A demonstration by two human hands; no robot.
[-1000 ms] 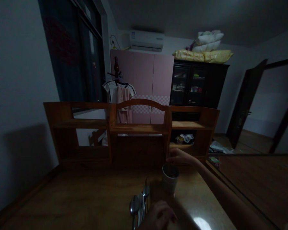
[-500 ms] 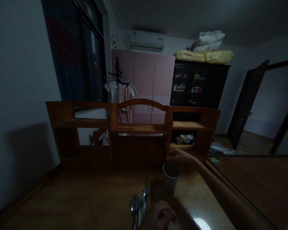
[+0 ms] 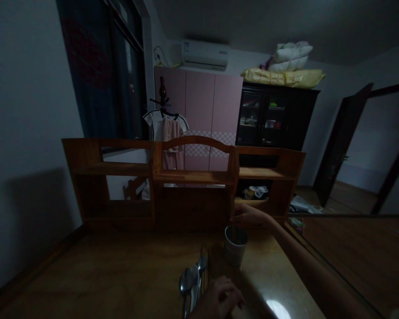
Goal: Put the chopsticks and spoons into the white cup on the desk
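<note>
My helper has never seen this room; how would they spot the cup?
Start at the wooden desk, backed by a shelf unit. On the desk's right half, find the right hand; the cup is just below it. It stands upright, pale and round, unlike the spoons lying nearby.

You see smooth, glossy metal spoons (image 3: 186, 282), a shiny wooden tabletop (image 3: 119, 270), a duller wooden shelf unit (image 3: 194, 177) and a matt-looking cup (image 3: 234, 255).
</note>
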